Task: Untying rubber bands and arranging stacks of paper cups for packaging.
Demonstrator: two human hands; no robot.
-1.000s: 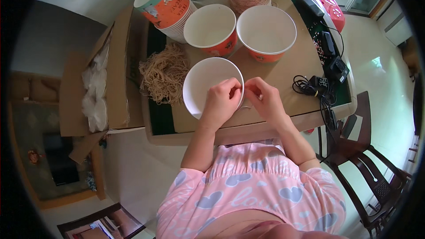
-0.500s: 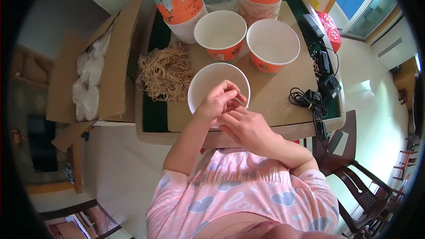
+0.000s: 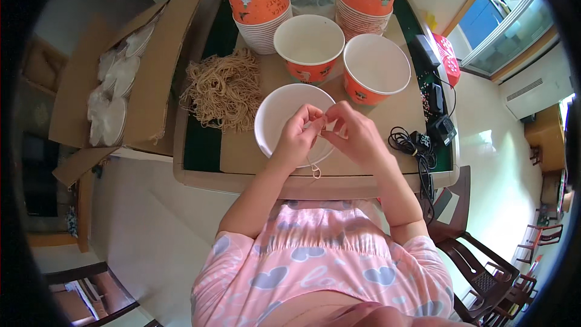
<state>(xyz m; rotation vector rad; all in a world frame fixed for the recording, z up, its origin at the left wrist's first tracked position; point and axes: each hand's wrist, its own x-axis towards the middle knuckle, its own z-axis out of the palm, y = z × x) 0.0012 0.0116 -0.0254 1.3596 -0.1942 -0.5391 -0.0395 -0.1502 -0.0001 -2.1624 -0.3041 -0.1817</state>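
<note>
Over the near white paper bucket (image 3: 269,122), my left hand (image 3: 299,135) and my right hand (image 3: 356,133) meet with pinched fingertips. Between them runs a thin beige string (image 3: 315,171), whose looped end dangles below my left hand past the bucket's rim. Both hands appear closed on this string; the part at the fingertips is too small to make out clearly. Two more open buckets, white inside and orange outside, stand beyond: a middle one (image 3: 310,71) and a right one (image 3: 357,92). A tangled heap of beige string (image 3: 224,91) lies left of the near bucket.
Two stacks of orange buckets, a left stack (image 3: 260,9) and a right stack (image 3: 366,0), stand at the table's back. At left is an open cardboard box (image 3: 154,79) with plastic-wrapped white pieces. Black cables and adapters (image 3: 422,142) lie along the right edge, near a dark chair (image 3: 472,254).
My right hand has turned and risen, its fingertips now meeting the left hand's from the right. The string's looped end has come into sight below my left hand. The whole view has shifted slightly.
</note>
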